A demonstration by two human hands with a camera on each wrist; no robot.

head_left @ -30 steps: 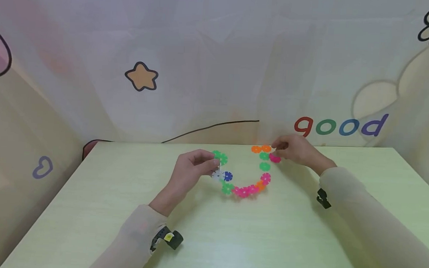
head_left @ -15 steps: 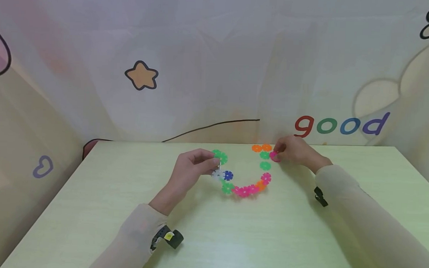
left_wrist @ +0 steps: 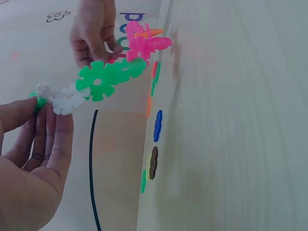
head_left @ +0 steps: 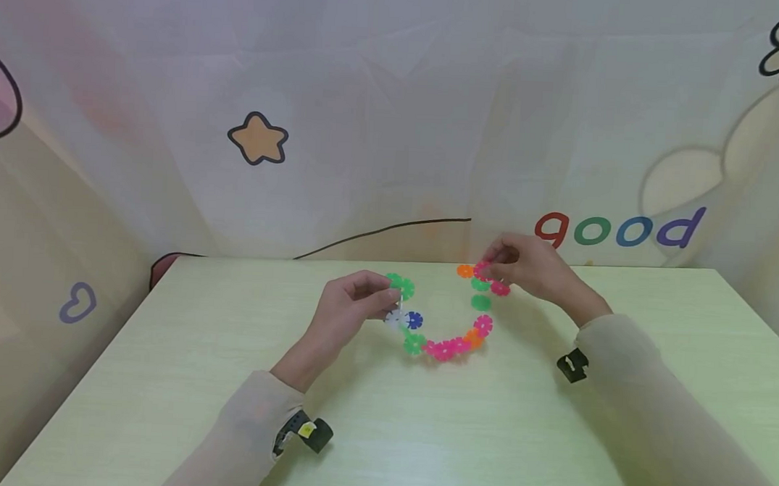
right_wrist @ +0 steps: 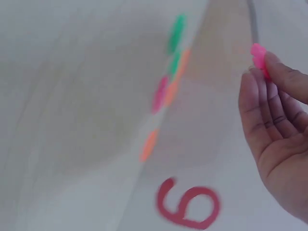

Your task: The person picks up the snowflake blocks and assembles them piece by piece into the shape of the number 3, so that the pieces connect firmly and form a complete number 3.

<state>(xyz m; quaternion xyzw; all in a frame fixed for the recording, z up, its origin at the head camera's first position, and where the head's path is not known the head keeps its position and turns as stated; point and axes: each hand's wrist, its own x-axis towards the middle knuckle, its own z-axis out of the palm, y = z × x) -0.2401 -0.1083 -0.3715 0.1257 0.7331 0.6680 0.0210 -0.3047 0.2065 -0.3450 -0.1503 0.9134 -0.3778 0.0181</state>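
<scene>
My left hand (head_left: pixel 354 307) pinches one end of a chain of toothed plastic snowflake discs. The chain (left_wrist: pixel 98 82) runs from green and white discs through green to pink, with an orange disc (head_left: pixel 473 338) near its far end, and curves over the table in the head view. My right hand (head_left: pixel 525 267) pinches a loose pink snowflake disc (right_wrist: pixel 259 57) between thumb and fingers. In the head view it overlaps an orange disc and a green disc (head_left: pixel 481 285) at the back of the table. Another pink disc (head_left: pixel 501 288) lies under that hand.
Along the table's back edge lie an orange disc (head_left: pixel 465 271) and a green disc (head_left: pixel 481 303). A blue disc (left_wrist: pixel 158 126) and a brown disc (left_wrist: pixel 153 162) show in the left wrist view. Behind the table (head_left: pixel 381 438) hangs a printed cloth (head_left: pixel 381 127).
My right hand has picked up a pink disc from the back right of the table and moved up and left with it. My left hand holds the chain almost still.
</scene>
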